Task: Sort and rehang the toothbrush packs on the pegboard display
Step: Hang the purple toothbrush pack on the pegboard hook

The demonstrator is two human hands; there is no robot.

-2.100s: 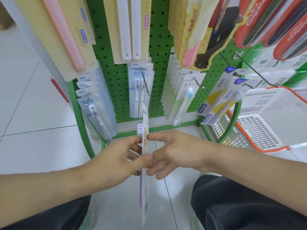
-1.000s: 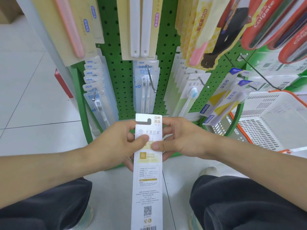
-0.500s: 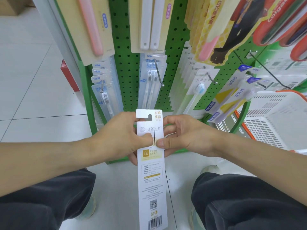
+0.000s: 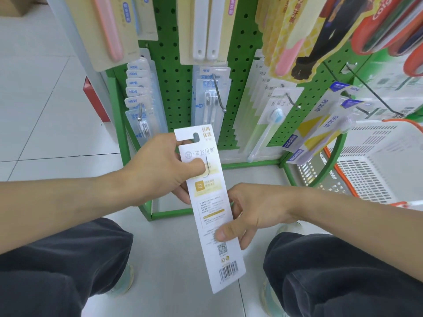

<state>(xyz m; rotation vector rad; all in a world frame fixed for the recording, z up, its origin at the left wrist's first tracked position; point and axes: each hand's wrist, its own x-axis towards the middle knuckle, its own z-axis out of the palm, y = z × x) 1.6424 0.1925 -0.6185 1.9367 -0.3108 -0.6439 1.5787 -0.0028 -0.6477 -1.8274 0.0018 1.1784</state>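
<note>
A long white toothbrush pack (image 4: pixel 211 209) faces me with its printed back side, hang hole at the top and barcode at the bottom. My left hand (image 4: pixel 160 165) pinches its upper part, thumb on the front. My right hand (image 4: pixel 251 211) holds its lower half, thumb pressed on the card above the QR code. The pack is tilted slightly, in front of the green pegboard (image 4: pixel 174 72). Just behind it a metal hook (image 4: pixel 218 92) carries clear blue-labelled packs (image 4: pixel 211 97).
More clear packs (image 4: pixel 142 104) hang on the left hook, white packs (image 4: pixel 272 115) and blue-yellow packs (image 4: pixel 320 131) to the right, cream cards (image 4: pixel 109 30) above. A white basket with orange rim (image 4: pixel 375 161) stands at right. My knees are below on the tiled floor.
The pack turned from edge-on to showing its back. My right hand slid from the pack's top down to its lower half; the view moved closer to the pegboard.
</note>
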